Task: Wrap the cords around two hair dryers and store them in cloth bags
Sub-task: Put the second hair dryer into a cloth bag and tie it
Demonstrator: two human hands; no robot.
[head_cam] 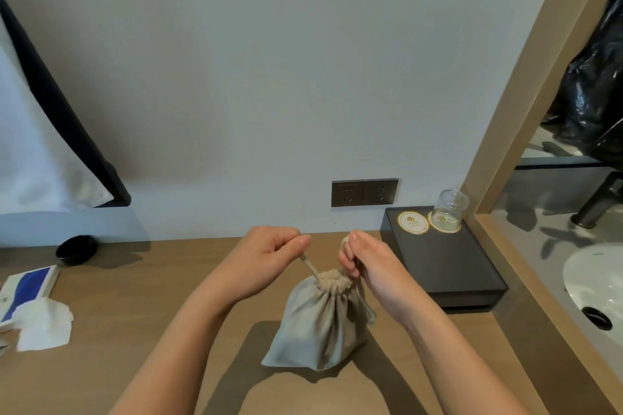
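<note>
A grey-beige cloth bag [317, 323] stands on the wooden worktop [135, 330], about midway across and near its front edge. The bag's mouth is gathered tight into a puckered collar at the top. The cloth hides what is inside (the bag bulges and holds its shape).

The left hand [269, 251] is raised just above and left of the collar. Its grip is narrow, thumb and curled forefinger pinching a flat drawstring [308, 264] that runs taut and slanting down into the collar. The right hand [367, 259] sits just right of the collar with its fingers curled. Its grip is closed on the second drawstring [365, 305], whose end pokes out above the thumb. A slack loop of it hangs down the bag's right side.

Right of the hands, a black tray [448, 266] lies against the wall. At its far end are two round coasters, and an upturned glass [450, 210] stands on the right-hand one. A dark double socket [364, 192] is set in the wall just left of the tray.

At the far left of the worktop there is a small black bowl [77, 249]. Nearer the front lie a blue-and-white box [27, 290] and a crumpled white tissue [43, 327]. A white pillow [37, 145] leans at the upper left. On the far right, past a wooden frame, are a white basin [593, 283] and a dark tap [600, 202]
</note>
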